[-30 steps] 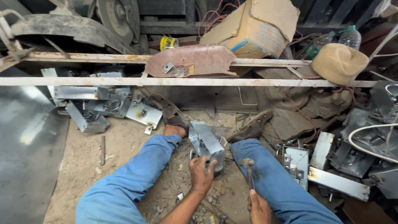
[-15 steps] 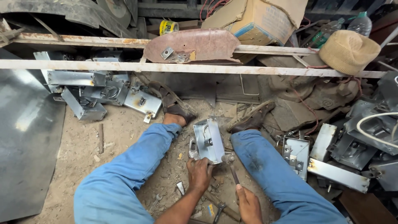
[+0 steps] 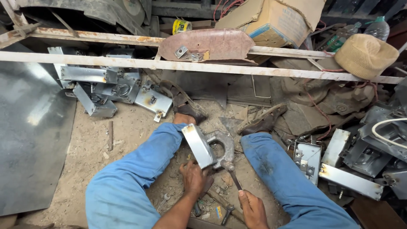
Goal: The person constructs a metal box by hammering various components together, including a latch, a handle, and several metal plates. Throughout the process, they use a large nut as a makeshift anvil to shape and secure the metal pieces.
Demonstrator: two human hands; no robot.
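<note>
I sit on sandy ground with my legs in blue trousers spread apart. Between them my left hand (image 3: 194,178) grips the lower end of a folded grey sheet-metal bracket (image 3: 199,145), tilted up on its edge. Behind the bracket lies a grey cast metal piece with a round hole (image 3: 222,146). My right hand (image 3: 251,206) holds the handle of a small hammer (image 3: 230,168), whose head rests close to the bracket's lower right corner.
Similar metal brackets are piled at the back left (image 3: 106,87) and at the right (image 3: 339,165). A small wrench (image 3: 163,200) and other tools lie on the sand near my hands. A rusty rail (image 3: 127,63) crosses ahead; a dark metal sheet (image 3: 29,127) lies left.
The bracket has been turned from lying flat-faced to standing on its edge, tilted left. The hammer head has come up beside it. My view has shifted closer and slightly down.
</note>
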